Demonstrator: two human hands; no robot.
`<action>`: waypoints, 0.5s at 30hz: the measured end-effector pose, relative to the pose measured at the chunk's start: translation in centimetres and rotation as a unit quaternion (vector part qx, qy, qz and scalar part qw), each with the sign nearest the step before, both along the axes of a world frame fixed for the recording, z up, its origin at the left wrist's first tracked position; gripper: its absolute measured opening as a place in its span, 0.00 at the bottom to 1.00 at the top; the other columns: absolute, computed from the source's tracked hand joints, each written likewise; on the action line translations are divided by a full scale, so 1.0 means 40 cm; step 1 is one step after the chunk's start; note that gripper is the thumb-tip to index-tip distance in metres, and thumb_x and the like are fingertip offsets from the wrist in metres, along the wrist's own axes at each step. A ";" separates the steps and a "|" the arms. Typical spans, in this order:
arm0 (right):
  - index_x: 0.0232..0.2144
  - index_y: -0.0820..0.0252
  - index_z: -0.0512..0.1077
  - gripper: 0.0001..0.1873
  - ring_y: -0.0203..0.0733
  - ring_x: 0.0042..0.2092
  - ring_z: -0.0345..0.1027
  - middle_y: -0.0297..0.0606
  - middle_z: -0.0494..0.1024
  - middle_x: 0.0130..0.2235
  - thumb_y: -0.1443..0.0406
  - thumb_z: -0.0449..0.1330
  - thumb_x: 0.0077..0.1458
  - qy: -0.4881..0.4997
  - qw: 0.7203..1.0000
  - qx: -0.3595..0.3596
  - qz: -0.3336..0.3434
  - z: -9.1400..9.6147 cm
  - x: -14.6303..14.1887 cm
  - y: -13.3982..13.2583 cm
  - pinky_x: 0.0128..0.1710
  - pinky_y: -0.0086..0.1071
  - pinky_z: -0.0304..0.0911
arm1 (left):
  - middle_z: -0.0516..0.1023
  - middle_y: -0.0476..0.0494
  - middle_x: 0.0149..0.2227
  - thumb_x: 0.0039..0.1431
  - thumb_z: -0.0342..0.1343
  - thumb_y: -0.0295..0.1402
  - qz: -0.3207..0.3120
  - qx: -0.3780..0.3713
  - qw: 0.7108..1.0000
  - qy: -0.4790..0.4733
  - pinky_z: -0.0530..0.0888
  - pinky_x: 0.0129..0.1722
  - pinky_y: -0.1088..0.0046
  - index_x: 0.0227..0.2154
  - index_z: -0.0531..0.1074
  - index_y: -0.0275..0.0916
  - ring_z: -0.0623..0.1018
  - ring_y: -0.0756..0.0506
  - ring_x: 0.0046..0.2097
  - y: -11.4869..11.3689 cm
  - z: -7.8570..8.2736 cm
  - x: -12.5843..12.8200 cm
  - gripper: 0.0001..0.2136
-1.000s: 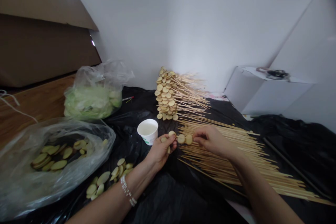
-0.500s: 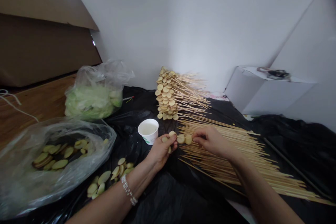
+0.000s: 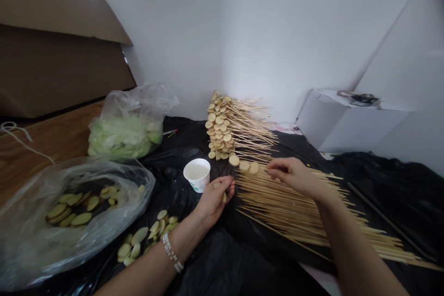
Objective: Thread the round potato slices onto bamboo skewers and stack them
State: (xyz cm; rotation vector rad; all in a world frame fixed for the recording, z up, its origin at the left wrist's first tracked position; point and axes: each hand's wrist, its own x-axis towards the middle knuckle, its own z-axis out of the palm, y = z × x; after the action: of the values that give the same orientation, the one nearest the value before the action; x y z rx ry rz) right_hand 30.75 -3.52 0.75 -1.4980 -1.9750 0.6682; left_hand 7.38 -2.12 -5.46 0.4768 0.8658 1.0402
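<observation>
My right hand (image 3: pixel 294 176) pinches a bamboo skewer whose far end carries three round potato slices (image 3: pixel 244 166). They hang over the left ends of a spread of bare bamboo skewers (image 3: pixel 291 212). My left hand (image 3: pixel 215 198), with a beaded bracelet at the wrist, is curled around a few loose potato slices (image 3: pixel 224 197), partly hidden by its fingers. It is beside a white paper cup (image 3: pixel 197 173), apart from the held skewer. Beyond my hands lies a stack of filled skewers (image 3: pixel 219 125), slices to the left and sticks to the right.
Loose potato slices (image 3: pixel 163 223) lie on the black plastic sheet (image 3: pixel 222 259) left of my forearm. An open clear bag (image 3: pixel 138 199) of slices and a bag of pale green vegetables (image 3: pixel 125 134) stand left. A white box (image 3: pixel 354 122) stands at back right.
My right hand has moved the skewer up and away from my left hand. The third slice, formerly at my left fingertips, now sits on the skewer clear of them.
</observation>
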 end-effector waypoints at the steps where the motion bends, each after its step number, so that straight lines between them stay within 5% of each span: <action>1: 0.31 0.59 0.75 0.13 0.36 0.29 0.64 0.34 0.74 0.26 0.58 0.55 0.53 0.032 0.999 0.010 -0.021 -0.001 0.007 0.005 0.29 0.29 0.57 | 0.76 0.46 0.28 0.46 0.66 0.28 -0.004 0.006 1.000 0.004 0.74 0.28 0.84 0.28 0.73 0.32 0.74 0.56 0.26 -0.002 -0.002 -0.001 0.08; 10: 0.31 0.59 0.78 0.17 0.42 0.32 0.69 0.39 0.79 0.30 0.53 0.62 0.44 0.137 0.965 0.101 -0.198 0.003 0.098 0.070 0.33 0.34 0.62 | 0.75 0.47 0.27 0.40 0.70 0.30 -0.031 0.025 0.999 0.008 0.73 0.30 0.83 0.27 0.74 0.32 0.73 0.55 0.28 -0.006 -0.008 -0.001 0.12; 15: 0.31 0.59 0.79 0.13 0.43 0.36 0.71 0.38 0.81 0.33 0.57 0.61 0.47 0.076 0.962 0.175 -0.197 0.027 0.052 0.187 0.38 0.34 0.63 | 0.75 0.47 0.28 0.42 0.69 0.29 -0.031 0.022 0.999 0.000 0.73 0.30 0.83 0.27 0.73 0.32 0.73 0.55 0.28 -0.005 -0.009 -0.001 0.11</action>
State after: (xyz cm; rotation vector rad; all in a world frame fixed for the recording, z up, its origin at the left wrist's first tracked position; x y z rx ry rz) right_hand 32.83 3.96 1.82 -1.5028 -1.5200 0.2388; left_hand 7.32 -2.31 -5.82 0.5368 0.8255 1.0043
